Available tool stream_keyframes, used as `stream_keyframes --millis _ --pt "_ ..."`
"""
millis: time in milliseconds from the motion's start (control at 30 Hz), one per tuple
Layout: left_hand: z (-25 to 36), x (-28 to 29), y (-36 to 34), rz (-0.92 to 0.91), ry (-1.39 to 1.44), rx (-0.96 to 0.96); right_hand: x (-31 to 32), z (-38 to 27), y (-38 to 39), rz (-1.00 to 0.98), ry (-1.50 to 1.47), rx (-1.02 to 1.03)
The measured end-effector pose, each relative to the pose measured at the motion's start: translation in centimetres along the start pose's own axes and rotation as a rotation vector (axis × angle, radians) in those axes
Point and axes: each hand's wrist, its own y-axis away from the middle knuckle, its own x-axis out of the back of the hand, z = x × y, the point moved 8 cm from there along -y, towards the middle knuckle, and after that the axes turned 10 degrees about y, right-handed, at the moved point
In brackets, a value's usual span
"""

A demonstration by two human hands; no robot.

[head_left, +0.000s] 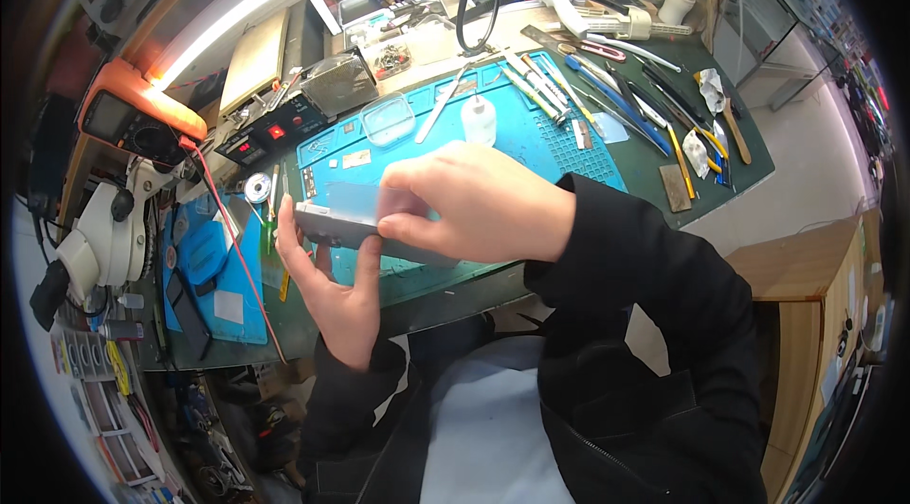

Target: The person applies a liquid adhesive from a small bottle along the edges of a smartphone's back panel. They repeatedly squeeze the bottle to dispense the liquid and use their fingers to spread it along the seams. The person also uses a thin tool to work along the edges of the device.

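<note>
My left hand (339, 305) grips a dark grey, flat, phone-like device (334, 231) by its left end, thumb on the near side and fingers behind. The device is tilted and held above the blue mat. My right hand (474, 205) is closed at its right part, thumb and fingers pinching a thin, see-through bluish sheet (353, 201) that stands up along the upper edge. The sheet is slightly blurred, and my right fingers hide part of it and of the device. Just beyond my right hand stands a white squeeze bottle (479, 120).
A blue work mat (531, 148) covers the bench, with a clear plastic tray (388, 121) on it. At left are an orange multimeter (142, 115), its red lead, a microscope (100, 234) and a solder spool (257, 186). Tweezers, pens and brushes (626, 106) lie at right.
</note>
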Motion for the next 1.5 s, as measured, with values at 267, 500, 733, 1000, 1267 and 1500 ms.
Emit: stream_keyframes --millis 267,500,733,1000,1267,1500 --pt "-1.7 3.4 1.4 -0.057 -0.01 0.128 0.2 1.4 0.1 0.04 -0.132 0.016" --pt "-0.2 4.0 7.2 -0.106 -0.064 -0.218 -0.9 3.7 0.0 0.205 0.43 0.146" --pt "-1.0 4.4 8.5 -0.119 -0.153 -0.341 -7.1 -1.1 -6.7 0.02 0.54 0.554" --pt "0.2 4.5 7.0 -0.159 -0.253 -0.291 -12.9 -2.2 -11.1 -0.192 0.486 0.556" --pt "-0.2 5.2 4.9 -0.261 -0.139 -0.114 -13.6 -1.4 -12.3 -0.307 0.421 0.413" --pt "-1.4 5.7 4.2 -0.256 -0.047 0.05 -10.9 -1.0 -12.0 -0.413 0.282 0.268"
